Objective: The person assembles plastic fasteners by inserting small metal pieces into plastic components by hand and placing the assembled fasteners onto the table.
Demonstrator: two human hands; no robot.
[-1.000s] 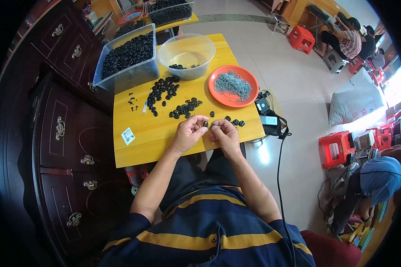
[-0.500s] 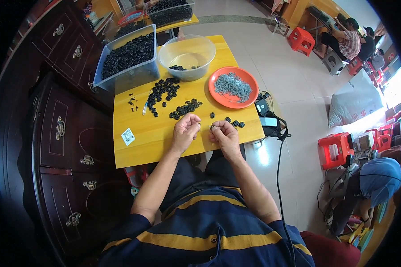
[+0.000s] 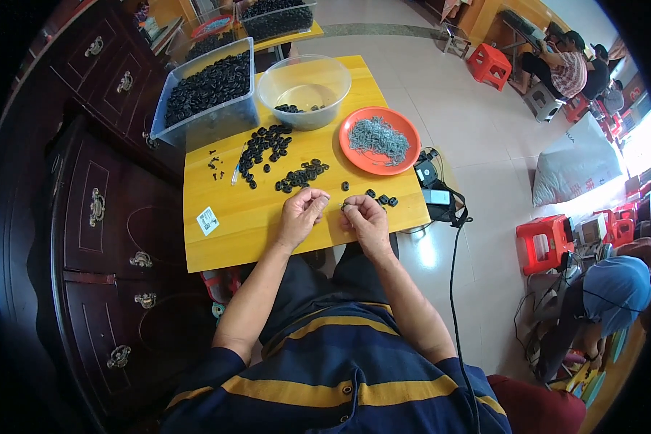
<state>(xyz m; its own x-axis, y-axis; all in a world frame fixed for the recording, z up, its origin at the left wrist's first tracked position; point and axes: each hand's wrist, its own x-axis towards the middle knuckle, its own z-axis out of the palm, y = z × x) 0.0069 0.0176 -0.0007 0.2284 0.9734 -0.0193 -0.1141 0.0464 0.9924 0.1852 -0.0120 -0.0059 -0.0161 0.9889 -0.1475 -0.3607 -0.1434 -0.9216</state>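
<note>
My left hand (image 3: 304,216) is over the near part of the yellow table (image 3: 246,235), its thumb and fingertips pinched together on something too small to make out. A short gap to its right, my right hand (image 3: 367,217) is closed in a pinch as well, with a tiny dark bit showing at the fingertips. Just beyond the left hand lies a cluster of small black oval parts (image 3: 301,176). One single black part (image 3: 345,186) sits beyond the right hand, and several more black parts (image 3: 383,198) lie to its right. An orange plate (image 3: 415,148) bears a heap of thin grey metal pieces (image 3: 378,139).
A clear bin (image 3: 208,129) full of black parts stands at the back left, beside a clear round tub (image 3: 312,118). Loose black parts, small dark bits (image 3: 215,166) and a white label (image 3: 207,222) lie on the table's left. A cable (image 3: 453,289) hangs at the right.
My left hand's fingertips have shifted slightly right and down. The right hand keeps nearly the same place and pinch.
</note>
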